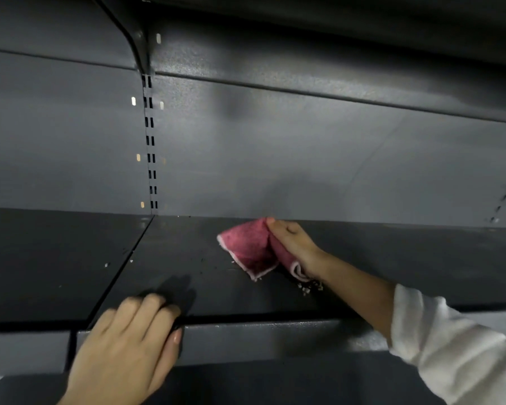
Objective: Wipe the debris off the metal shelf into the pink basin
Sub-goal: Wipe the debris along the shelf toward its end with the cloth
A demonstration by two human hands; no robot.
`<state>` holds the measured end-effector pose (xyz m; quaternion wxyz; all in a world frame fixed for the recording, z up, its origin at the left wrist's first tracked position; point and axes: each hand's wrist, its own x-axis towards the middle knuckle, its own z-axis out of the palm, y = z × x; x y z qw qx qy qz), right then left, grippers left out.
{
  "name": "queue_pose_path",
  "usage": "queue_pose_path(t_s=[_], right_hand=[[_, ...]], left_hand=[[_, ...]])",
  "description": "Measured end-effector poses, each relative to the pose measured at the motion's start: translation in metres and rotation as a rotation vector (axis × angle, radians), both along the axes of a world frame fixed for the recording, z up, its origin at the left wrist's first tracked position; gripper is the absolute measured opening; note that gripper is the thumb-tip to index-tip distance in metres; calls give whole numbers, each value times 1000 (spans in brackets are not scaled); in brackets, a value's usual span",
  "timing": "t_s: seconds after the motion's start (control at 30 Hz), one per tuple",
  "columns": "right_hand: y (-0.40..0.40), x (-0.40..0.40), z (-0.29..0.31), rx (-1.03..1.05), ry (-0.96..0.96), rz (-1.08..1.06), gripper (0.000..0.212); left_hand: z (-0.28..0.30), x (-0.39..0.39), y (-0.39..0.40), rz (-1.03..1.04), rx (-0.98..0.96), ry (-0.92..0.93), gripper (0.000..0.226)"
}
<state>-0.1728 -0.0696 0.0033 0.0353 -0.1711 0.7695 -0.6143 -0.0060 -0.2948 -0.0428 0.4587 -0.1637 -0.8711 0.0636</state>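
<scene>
Spanning the whole view: a dark grey metal shelf (246, 296), deck running back to a slotted back panel (304, 159) with an upright strip of slots (151, 147) at the seam between two bays. No pink basin anywhere in view, so no telling whether anything stands below the front lip to catch what comes off; sweeping forward blind could well drop the crumbs on the floor or onto a lower deck. Reaching in from the right, a white sleeve (450, 346) low over the front edge, near enough to drag through swept grit. Left hand (129, 340) draped over the front lip, fingers relaxed on the deck and thumb down the face, gripping nothing, only bracing; lying in the likely path of a leftward stroke, and apt to collect debris or block it. Right hand (292, 244) far back by the panel, fingers and thumb closed on a folded pink cloth (249, 249), which lies flat on the deck. Loose corner of the cloth hanging free near the wrist, likely to skip over grains rather than push them. Small pale crumbs (310, 286) heaped just in front of the cloth, beside the wrist, plus stray specks (107, 264) near the seam; a fast flick could scatter the heap, and the seam gap could swallow grains pushed across it.
</scene>
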Motion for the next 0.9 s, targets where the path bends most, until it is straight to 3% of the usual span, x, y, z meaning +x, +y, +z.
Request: queue_pose_path(t_s=[0.13,0.23,0.37,0.47,0.53,0.57,0.73,0.9], right_hand=[[54,-8,23,-307,-82,-260,30],[123,-6,45,-456,20,-406,46],[192,-3,36,-247,50,-644,32],[203,-20,6,240,-40,-648,37],[188,-26,1,572,34,-621,36],[175,-24,0,632,66,-593,36],[106,2,4,567,174,-367,30],[35,31,8,271,198,-240,13]], left_hand=[[-1,0,-2,-38,17,17,35],[-2,0,0,-66,37,22,32],[-1,1,0,-61,44,14,31],[-4,-1,1,-52,30,27,30],[-4,-2,2,-48,30,44,30],[-4,-2,2,-48,30,51,29],[-3,-3,5,-71,38,71,29],[-4,-1,2,-134,63,45,42]])
